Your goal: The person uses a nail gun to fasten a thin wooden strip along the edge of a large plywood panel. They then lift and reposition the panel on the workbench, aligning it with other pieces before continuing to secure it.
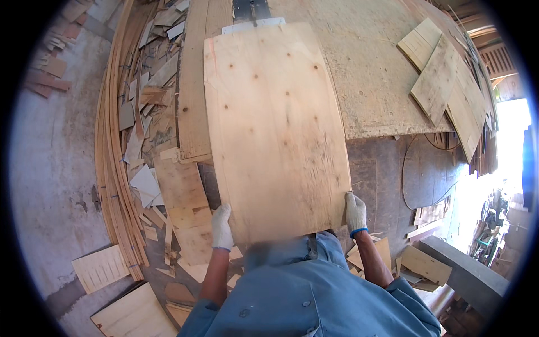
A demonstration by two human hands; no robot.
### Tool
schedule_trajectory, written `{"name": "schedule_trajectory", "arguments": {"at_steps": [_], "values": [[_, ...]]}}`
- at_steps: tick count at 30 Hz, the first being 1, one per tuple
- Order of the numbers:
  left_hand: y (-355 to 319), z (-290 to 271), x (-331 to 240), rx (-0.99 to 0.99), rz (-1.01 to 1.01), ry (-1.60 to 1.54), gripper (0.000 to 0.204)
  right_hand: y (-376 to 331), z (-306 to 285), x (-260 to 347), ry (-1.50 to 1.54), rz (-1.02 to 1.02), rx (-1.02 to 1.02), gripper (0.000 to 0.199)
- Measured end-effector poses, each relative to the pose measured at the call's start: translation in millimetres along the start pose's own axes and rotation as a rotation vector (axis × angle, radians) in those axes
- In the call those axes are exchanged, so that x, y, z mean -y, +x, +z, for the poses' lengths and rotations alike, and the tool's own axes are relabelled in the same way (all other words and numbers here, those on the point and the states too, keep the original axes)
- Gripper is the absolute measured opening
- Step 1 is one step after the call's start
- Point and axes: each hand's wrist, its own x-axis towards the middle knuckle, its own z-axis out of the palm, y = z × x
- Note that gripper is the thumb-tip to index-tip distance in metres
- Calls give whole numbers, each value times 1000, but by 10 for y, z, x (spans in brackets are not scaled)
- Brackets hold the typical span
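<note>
A large pale plywood sheet (pixel 275 118) with dark knots lies in front of me, its far part on the wooden work table (pixel 376 73) and its near end reaching past the table's edge to my waist. My left hand (pixel 222 226), in a white knit glove, grips the sheet's left edge near its close corner. On the opposite edge my right hand (pixel 356 213), gloved alike, holds the sheet at about the same height. The fingers of both hands are partly hidden by the board. Beyond the sheet's far end, a dark metal fitting with a pale plate (pixel 254 25) sits on the table.
Several plywood offcuts (pixel 441 78) overlap at the table's right. Long thin wood strips (pixel 109 146) run along the left beside scattered scraps (pixel 147 185). A cable (pixel 405 180) loops below the table's edge. A grey beam (pixel 463 267) stands at the lower right.
</note>
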Motion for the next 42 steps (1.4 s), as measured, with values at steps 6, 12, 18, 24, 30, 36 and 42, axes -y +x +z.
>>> {"name": "schedule_trajectory", "arguments": {"at_steps": [6, 12, 18, 24, 30, 36, 42], "values": [[132, 6, -90, 15, -24, -61, 31, 25, 73, 135, 47, 44, -13, 44], [293, -123, 70, 17, -37, -27, 39, -3, 132, 220, 67, 42, -5, 45], [337, -138, -20, -9, -74, -49, 40, -63, 191, 358, 130, 90, 9, 44], [344, -72, -263, 34, -62, -63, 37, 35, 189, 322, 42, 59, 19, 44], [353, -28, -249, 27, -69, -62, 36, 58, 186, 348, 49, 53, -6, 43], [508, -131, 65, -26, -75, -93, 41, 127, 207, 261, -15, 25, 29, 42], [488, -93, -63, 7, -33, -4, 43, 129, 265, 297, 21, -2, -12, 43]]}}
